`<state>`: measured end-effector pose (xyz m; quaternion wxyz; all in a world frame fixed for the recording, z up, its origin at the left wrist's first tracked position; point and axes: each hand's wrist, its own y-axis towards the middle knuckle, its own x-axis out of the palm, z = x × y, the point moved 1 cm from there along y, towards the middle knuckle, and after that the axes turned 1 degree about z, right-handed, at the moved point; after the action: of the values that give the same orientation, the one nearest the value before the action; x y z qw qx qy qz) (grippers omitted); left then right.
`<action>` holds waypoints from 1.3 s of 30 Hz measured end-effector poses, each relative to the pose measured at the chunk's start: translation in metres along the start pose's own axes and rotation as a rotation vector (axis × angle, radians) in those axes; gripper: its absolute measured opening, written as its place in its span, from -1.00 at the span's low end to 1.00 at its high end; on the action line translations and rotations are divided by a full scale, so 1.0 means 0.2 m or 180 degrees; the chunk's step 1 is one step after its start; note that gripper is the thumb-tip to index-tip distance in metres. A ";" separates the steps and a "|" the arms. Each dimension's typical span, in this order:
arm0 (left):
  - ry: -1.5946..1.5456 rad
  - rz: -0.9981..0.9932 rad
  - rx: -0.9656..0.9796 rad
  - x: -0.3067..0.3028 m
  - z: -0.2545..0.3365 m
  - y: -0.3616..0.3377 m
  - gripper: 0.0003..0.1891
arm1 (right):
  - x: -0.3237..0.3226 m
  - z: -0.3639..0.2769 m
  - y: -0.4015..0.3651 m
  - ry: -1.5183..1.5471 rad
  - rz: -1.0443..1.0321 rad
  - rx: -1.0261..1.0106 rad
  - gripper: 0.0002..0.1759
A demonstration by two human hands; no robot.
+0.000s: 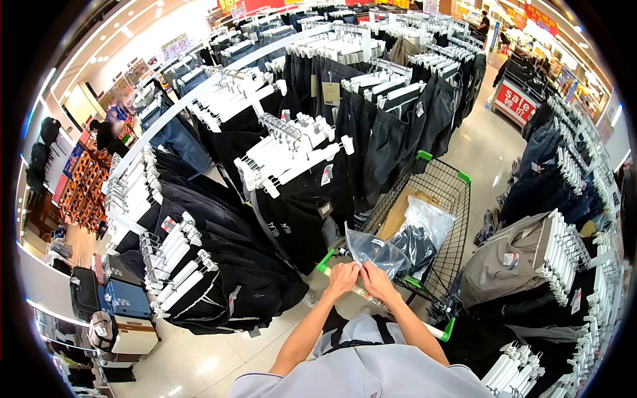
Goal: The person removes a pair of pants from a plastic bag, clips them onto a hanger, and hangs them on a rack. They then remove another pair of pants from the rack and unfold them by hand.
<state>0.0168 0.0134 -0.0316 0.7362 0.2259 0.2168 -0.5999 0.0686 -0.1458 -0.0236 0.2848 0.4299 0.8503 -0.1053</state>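
My left hand (pixel 343 277) and my right hand (pixel 379 281) meet above the handle of a shopping cart (pixel 452 192). Both have their fingers closed at the edge of a clear plastic bag (pixel 375 252), which spreads away from them over the near end of the cart. Inside the cart lies a second clear bag (pixel 428 222) with dark contents, beside a brown piece of cardboard or paper (pixel 398 211). The cart's handle (pixel 365 296) runs just below my hands, with green ends.
Racks of dark trousers on white hangers (pixel 292 152) stand left and ahead. Another rack (pixel 564 252) lines the right side. A tiled aisle (pixel 481 142) passes a red sale sign (pixel 515 103). Suitcases (pixel 126 298) stand at left. A person (pixel 109 136) is in the left background.
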 end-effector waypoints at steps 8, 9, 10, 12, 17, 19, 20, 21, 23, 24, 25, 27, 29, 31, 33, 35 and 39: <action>-0.0085 -0.0045 -0.0058 -0.02 0.03 0.00 -0.63 | 0.00 -0.03 0.01 0.0085 0.0223 -0.0076 -0.80; -0.0090 -0.0024 -0.0096 -0.01 0.04 0.00 -0.62 | 0.01 -0.02 0.01 0.0090 0.0218 -0.0088 -0.80; -0.0083 -0.0013 -0.0097 -0.01 0.04 0.00 -0.62 | 0.02 -0.02 0.01 0.0071 0.0353 -0.0134 -0.81; 0.0095 0.0015 -0.0048 0.00 0.04 0.00 -0.63 | 0.05 -0.02 -0.01 0.0078 0.0586 -0.0198 -0.83; 0.0232 0.0053 -0.0048 0.03 0.03 -0.01 -0.65 | 0.09 0.00 -0.03 0.0059 0.0808 -0.0143 -0.84; 0.0291 0.0038 -0.0079 0.04 0.02 -0.01 -0.65 | 0.11 0.02 -0.04 0.0089 0.0860 -0.0121 -0.83; 0.0366 0.0091 -0.0062 0.05 0.02 -0.01 -0.65 | 0.12 0.03 -0.04 0.0093 0.0870 -0.0119 -0.83; 0.0369 0.0082 -0.0056 0.05 0.02 0.00 -0.65 | 0.12 0.03 -0.04 0.0074 0.0891 -0.0107 -0.83; 0.0401 0.0157 -0.0096 0.07 0.03 0.00 -0.65 | 0.13 0.04 -0.04 0.0057 0.0918 -0.0078 -0.84; 0.0400 0.0135 -0.0096 0.06 0.04 0.00 -0.65 | 0.12 0.04 -0.04 0.0060 0.0937 -0.0083 -0.84; 0.0404 0.0177 -0.0074 0.06 0.05 0.00 -0.64 | 0.12 0.03 -0.04 0.0061 0.0956 -0.0075 -0.85; 0.0403 0.0153 -0.0051 0.07 0.05 0.00 -0.63 | 0.12 0.04 -0.04 0.0053 0.0982 -0.0077 -0.85; 0.0404 0.0287 -0.0085 0.09 0.02 0.01 -0.62 | 0.13 0.05 -0.04 0.0046 0.1034 -0.0065 -0.86; 0.0403 0.0221 -0.0111 0.08 0.03 0.00 -0.61 | 0.12 0.04 -0.04 0.0055 0.0995 -0.0088 -0.85; 0.0384 0.0383 -0.0108 0.09 0.04 0.00 -0.61 | 0.12 0.04 -0.05 0.0071 0.1038 -0.0071 -0.85; 0.0385 0.0436 -0.0092 0.10 0.02 0.01 -0.60 | 0.13 0.03 -0.04 0.0097 0.1100 -0.0170 -0.85; 0.0362 0.0605 -0.0048 0.12 0.00 0.02 -0.59 | 0.14 0.05 -0.04 -0.0004 0.1138 -0.0208 -0.86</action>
<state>0.0252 -0.0045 -0.0447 0.7780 0.2736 0.2403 -0.5119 0.0525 -0.1353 -0.0484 0.3133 0.5646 0.7631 -0.0256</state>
